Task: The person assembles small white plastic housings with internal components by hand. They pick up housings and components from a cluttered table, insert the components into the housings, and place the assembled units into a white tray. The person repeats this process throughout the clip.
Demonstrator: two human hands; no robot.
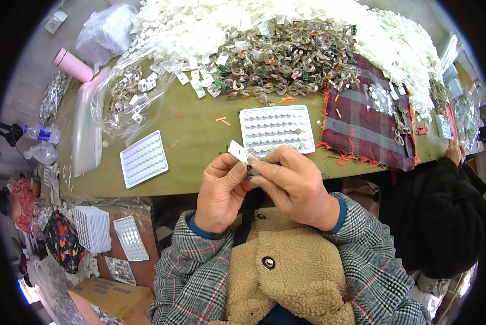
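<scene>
Head cam: left hand [221,187] has its fingers pinching a small white piece [237,151] by the nearer white tray [273,110], over the desk [199,135]; right hand [296,185] fingers press together beside it, can't tell on what. Honestly, a loose pinch or fumbled regrip could drop it.

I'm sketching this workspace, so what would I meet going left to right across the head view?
Pink bottle, left tabletop tray, the person's left hand, their right hand, checked cloth, another person's hand.
</scene>
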